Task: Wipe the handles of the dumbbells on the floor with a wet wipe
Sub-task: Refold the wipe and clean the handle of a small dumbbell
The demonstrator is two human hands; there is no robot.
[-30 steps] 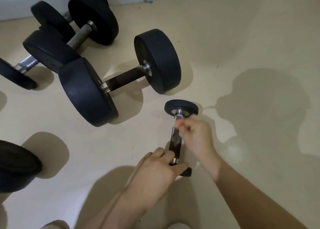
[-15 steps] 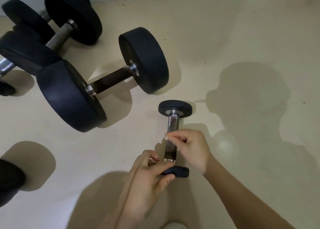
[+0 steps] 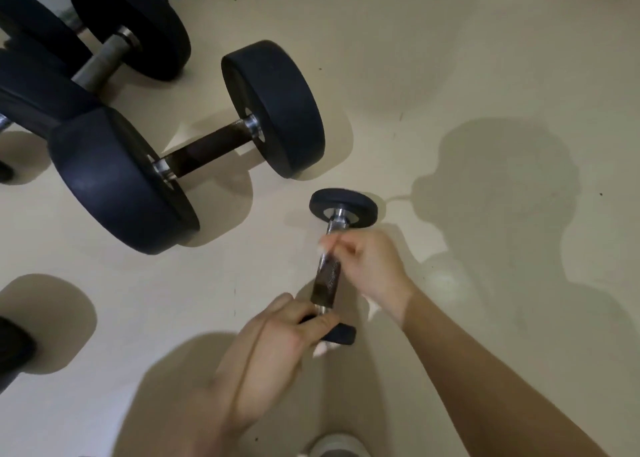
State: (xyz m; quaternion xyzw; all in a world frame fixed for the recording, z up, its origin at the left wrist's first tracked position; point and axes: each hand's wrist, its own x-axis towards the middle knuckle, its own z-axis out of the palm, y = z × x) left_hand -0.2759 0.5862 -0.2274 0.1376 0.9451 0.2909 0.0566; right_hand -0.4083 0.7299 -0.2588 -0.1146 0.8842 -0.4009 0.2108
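Well: heaped in the upper left corner of the floor [image 3: 450,58], several black dumbbells [image 3: 104,51], touching one another. Just right of them, a large dumbbell [image 3: 207,148], lying slantwise. Lower, near the floor's bottom middle, a small dumbbell [image 3: 327,276], handle pointing away. On its near end, the left hand [image 3: 266,346], fingers curled round the near plate and the handle's base. Farther up the handle, the right hand [image 3: 367,266], fingers pinched round the chrome near the far plate, with a pale scrap [image 3: 324,248] at the fingertips (too blurred to name). At the bottom edge, a white rounded shape [image 3: 334,446].
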